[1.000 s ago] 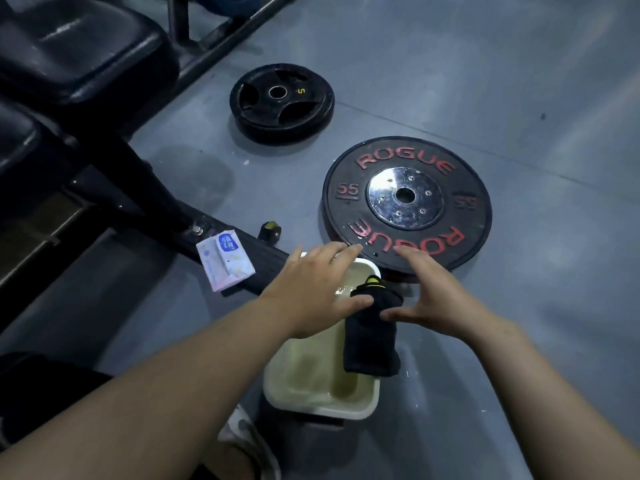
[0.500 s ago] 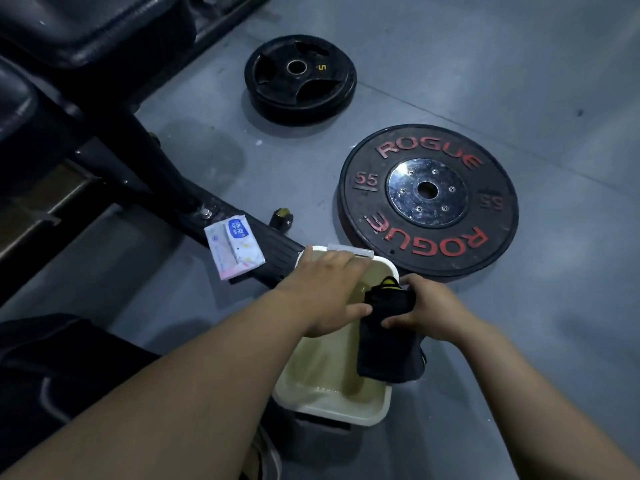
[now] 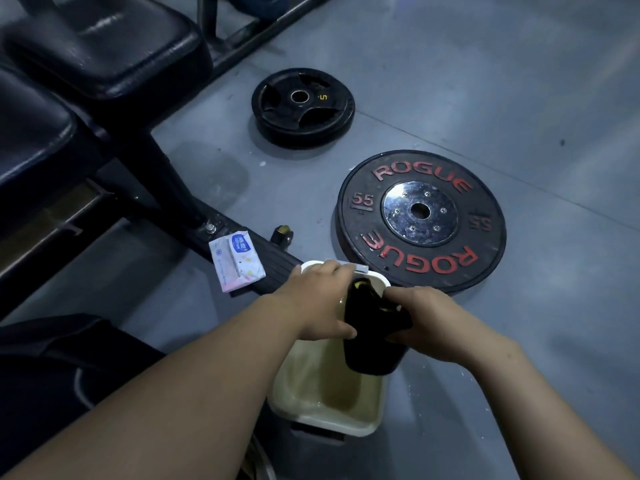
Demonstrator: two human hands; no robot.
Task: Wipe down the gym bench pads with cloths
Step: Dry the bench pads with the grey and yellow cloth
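Note:
A black cloth [image 3: 372, 337] with a yellow trim hangs over the right side of a cream plastic basin [image 3: 329, 422] that holds murky water on the floor. My left hand [image 3: 320, 303] grips the cloth's left edge above the basin. My right hand [image 3: 426, 320] grips its right edge. Black bench pads sit at the upper left: one pad [image 3: 104, 43] farther off and another [image 3: 27, 133] nearer the left edge.
A pack of wet wipes [image 3: 237, 259] lies on the bench's black foot bar [image 3: 277, 271]. A large Rogue 55 weight plate [image 3: 420, 220] lies on the grey floor beyond the basin. A smaller black plate [image 3: 303, 107] lies farther back.
Both hands have closed in on the cloth; the right hand went from spread fingers to a full grip. The view shifted, showing more of the bench pads.

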